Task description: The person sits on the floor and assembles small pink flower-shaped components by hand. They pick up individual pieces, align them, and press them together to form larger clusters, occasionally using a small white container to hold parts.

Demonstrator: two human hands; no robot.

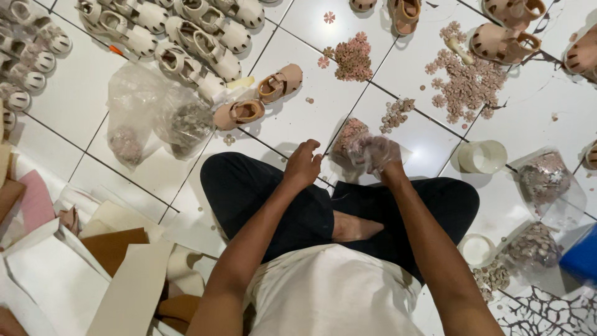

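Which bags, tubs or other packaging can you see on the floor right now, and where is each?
Small clear bag: in front of the knees, right hand inside it, holds pink pieces.
Two clear bags: left, beside the tan sandals, crumpled, greyish pieces inside.
White tub: right of the hands, round, lying on its side.
Clear bags: far right, pinkish-grey pieces.
Blue box: right edge, partly cut off.
No labels, signs or screens.

Floor (81, 93): glossy white square tiles with dark grout lines, running diagonally across the view. Lower right corner: a tile (547, 314) with a black branching pattern. Light: bright, even, with soft reflections and faint shadows on the tiles.
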